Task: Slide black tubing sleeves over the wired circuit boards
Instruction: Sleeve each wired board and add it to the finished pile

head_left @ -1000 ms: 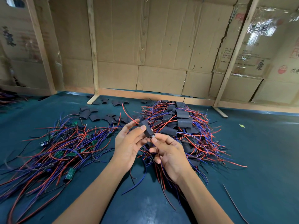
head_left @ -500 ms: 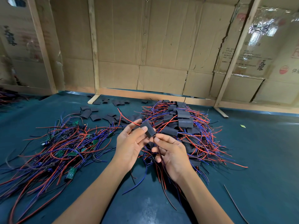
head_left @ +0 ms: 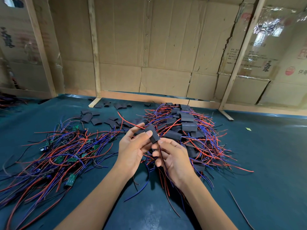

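I pinch the black sleeve between the thumb and fingers of my left hand, just above the mat's middle, while my right hand curls round the wires trailing out of its near end. The board looks fully inside, though I cannot see it. To do this well I should keep the sleeve square to the wires (no twisting), draw gently, then drop it on the finished pile at right, away from the bare boards at left.
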The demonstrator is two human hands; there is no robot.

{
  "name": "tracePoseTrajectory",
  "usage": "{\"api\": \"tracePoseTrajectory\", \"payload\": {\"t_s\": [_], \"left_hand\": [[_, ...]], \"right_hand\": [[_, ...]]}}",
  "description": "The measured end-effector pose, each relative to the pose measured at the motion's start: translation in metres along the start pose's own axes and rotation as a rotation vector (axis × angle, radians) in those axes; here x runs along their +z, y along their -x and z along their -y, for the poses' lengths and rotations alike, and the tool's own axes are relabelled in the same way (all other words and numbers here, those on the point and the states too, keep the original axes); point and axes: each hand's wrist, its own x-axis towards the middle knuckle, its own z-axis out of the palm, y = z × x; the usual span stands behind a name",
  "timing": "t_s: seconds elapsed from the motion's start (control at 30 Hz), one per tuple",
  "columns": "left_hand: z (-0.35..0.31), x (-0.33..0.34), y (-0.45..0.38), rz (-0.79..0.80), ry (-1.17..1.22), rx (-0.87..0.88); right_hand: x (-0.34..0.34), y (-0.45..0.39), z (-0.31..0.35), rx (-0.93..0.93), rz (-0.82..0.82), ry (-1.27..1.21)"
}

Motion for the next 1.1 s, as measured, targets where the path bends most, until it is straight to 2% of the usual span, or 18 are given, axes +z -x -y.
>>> {"api": "tracePoseTrajectory", "payload": {"t_s": [0.13, 0.27, 0.43, 0.57, 0.63, 0.7, 0.77, 0.9, 0.93, 0.97, 1.03, 1.1], "left_hand": [[-0.002, -0.001, 0.0, -0.012, -0.053, 0.017], [-0.002, 0.0, 0.002, 0.045, -0.055, 0.009], [0.001, 0.002, 0.0, 0.09, 0.031, -0.018], [0.003, 0.001, -0.002, 0.026, -0.055, -0.071], [0.003, 0.0, -0.003, -0.039, -0.075, -0.102], [0.002, 0.0, -0.003, -0.086, -0.087, -0.114], [0.002, 0.001, -0.004, -0.118, -0.098, -0.113], [0.006, 0.002, -0.005, -0.182, -0.197, -0.112], [0.007, 0.002, -0.005, -0.192, -0.244, -0.106], [0.006, 0.002, -0.006, -0.191, -0.298, -0.088], [0.002, -0.004, -0.013, -0.193, -0.474, 0.015], [-0.014, -0.013, -0.029, -0.224, -0.854, 0.203]], "right_hand": [[0.004, 0.002, 0.002, -0.001, 0.045, 0.068], [0.008, 0.004, 0.007, -0.062, 0.015, 0.188], [0.014, 0.004, 0.043, -0.148, 0.065, 0.503], [0.013, -0.009, 0.109, -0.449, -0.049, 0.737], [0.005, -0.023, 0.142, -0.665, -0.177, 0.926], [-0.006, -0.041, 0.161, -0.802, -0.317, 1.152], [-0.023, -0.06, 0.168, -0.756, -0.409, 1.379], [-0.046, -0.084, 0.154, -0.244, -0.426, 1.671], [-0.046, -0.085, 0.146, -0.196, -0.45, 1.702], [-0.043, -0.084, 0.137, -0.233, -0.479, 1.717], [-0.034, -0.074, 0.115, -0.474, -0.495, 1.7], [-0.023, -0.058, 0.088, -0.748, -0.427, 1.613]]}}
